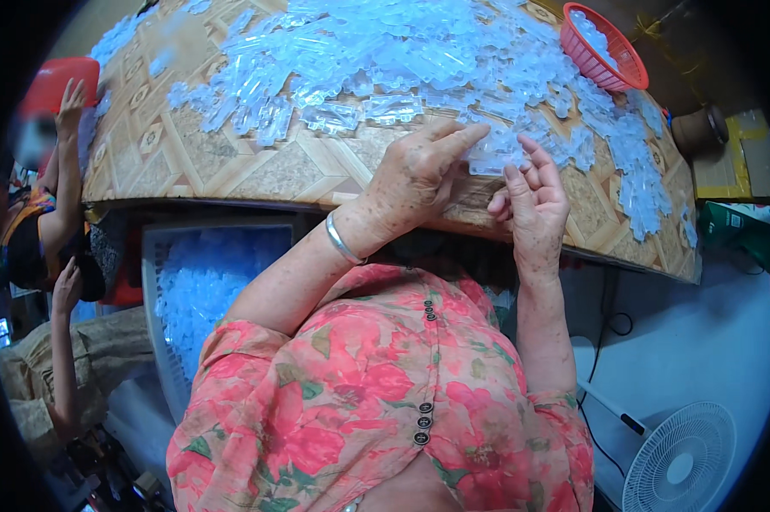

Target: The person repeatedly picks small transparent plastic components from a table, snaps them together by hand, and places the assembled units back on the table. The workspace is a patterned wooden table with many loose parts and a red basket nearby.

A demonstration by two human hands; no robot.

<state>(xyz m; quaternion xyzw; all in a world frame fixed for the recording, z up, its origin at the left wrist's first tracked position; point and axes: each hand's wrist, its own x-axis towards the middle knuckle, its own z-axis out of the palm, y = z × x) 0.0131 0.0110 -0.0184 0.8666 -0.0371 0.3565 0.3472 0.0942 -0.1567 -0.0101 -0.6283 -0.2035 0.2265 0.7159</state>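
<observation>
On patterned table (257, 166): clear plastic pieces (385, 60) heaped; left hand (415, 179), right hand (534, 205) fingers open, touching pieces

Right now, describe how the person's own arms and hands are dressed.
Both forearms are bare below short sleeves of a pink and red floral blouse with green leaves. The left hand has a plain silver bangle at its wrist. The right hand wears nothing visible, and neither has gloves.

Around one patterned tabletop (231, 162): two bare hands, one red mesh plastic basket (603, 51), one white floor fan (679, 465), clear plastic pieces (385, 51) beyond counting.
</observation>
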